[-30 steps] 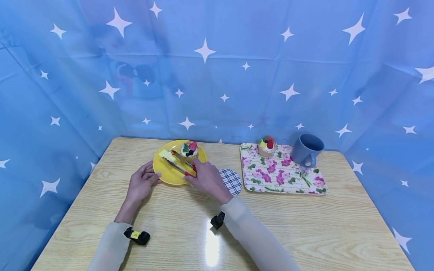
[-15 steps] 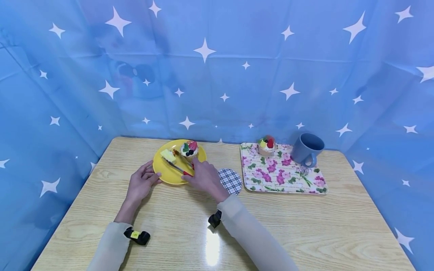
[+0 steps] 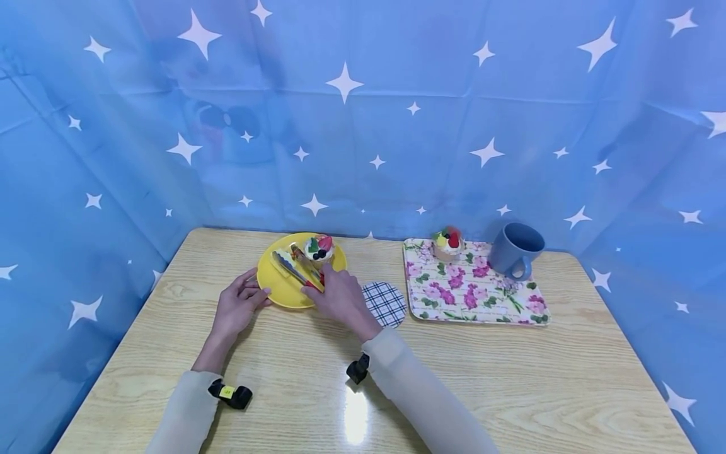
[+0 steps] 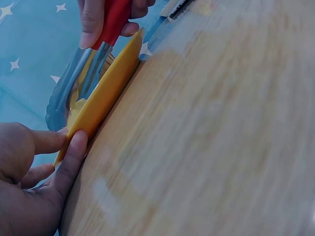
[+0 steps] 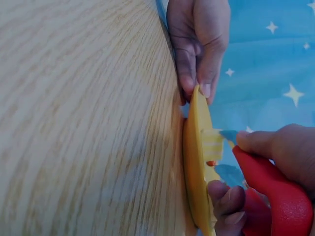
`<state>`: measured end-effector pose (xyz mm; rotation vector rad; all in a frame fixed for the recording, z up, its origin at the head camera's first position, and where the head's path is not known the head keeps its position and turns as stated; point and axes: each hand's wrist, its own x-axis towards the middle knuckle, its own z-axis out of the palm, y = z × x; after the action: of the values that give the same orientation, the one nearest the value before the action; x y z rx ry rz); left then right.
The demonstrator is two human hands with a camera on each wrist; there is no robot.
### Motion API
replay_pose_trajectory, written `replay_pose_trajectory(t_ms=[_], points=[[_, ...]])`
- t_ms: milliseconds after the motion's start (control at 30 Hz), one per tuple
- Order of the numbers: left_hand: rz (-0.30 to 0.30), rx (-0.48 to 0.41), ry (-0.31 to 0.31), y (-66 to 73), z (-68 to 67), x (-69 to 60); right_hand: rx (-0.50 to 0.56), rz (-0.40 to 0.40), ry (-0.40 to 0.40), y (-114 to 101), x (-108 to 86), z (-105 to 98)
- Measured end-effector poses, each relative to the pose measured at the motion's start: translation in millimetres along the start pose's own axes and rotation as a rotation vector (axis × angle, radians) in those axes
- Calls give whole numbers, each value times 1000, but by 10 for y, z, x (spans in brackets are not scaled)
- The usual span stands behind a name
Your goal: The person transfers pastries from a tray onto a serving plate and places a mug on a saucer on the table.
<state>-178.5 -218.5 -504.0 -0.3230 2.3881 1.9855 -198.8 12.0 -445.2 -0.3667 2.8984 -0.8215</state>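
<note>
My left hand (image 3: 237,307) pinches the near-left rim of a yellow plate (image 3: 283,299) between thumb and fingers. With my right hand (image 3: 343,299) I grip tongs (image 5: 283,199) by their red handles. The metal arms of the tongs stand apart over the plate. A pale yellow cake slice (image 5: 212,145) lies on the plate at the tong tips, partly covered by them in the head view. Whether the tips touch it I cannot tell. Beside the tongs, at the plate's far right, stands a cupcake (image 3: 319,248) topped with cream and fruit.
A checked round coaster (image 3: 384,305) lies right of the plate, partly behind my right hand. Farther right, a floral tray (image 3: 454,296) bears another cupcake (image 3: 448,244) and a blue mug (image 3: 515,252). A blue star-patterned curtain (image 3: 363,126) hangs behind the wooden table (image 3: 539,391).
The tong tips have shifted away from me and now cover more of the cake slice. My right hand has moved only slightly. My left hand keeps its hold on the plate rim.
</note>
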Motion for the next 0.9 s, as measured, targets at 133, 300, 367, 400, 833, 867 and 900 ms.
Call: replay_pose_trajectory(t_ms=[133,300,367,400,833,867,900], points=[[-3,-12,-7,0,1,6,14,-7,4,-2,-3,-1],[-8,-34,-17,7,2,3,46,-15,0,-1,-9,-5],[-7,-33,-18,9,0,0,57,-12,-2,-2,-13,-9],[-6,-30,-19,8,-2,-2,59,-12,-2,-2,-13,-10],[4,-26,-23,10,-13,0,77,11,-25,-13,-13,-8],[4,-28,-26,12,-12,-1,76,12,-26,-10,-12,-7],[4,-31,-27,13,-12,-2,77,13,-27,-9,-10,-4]])
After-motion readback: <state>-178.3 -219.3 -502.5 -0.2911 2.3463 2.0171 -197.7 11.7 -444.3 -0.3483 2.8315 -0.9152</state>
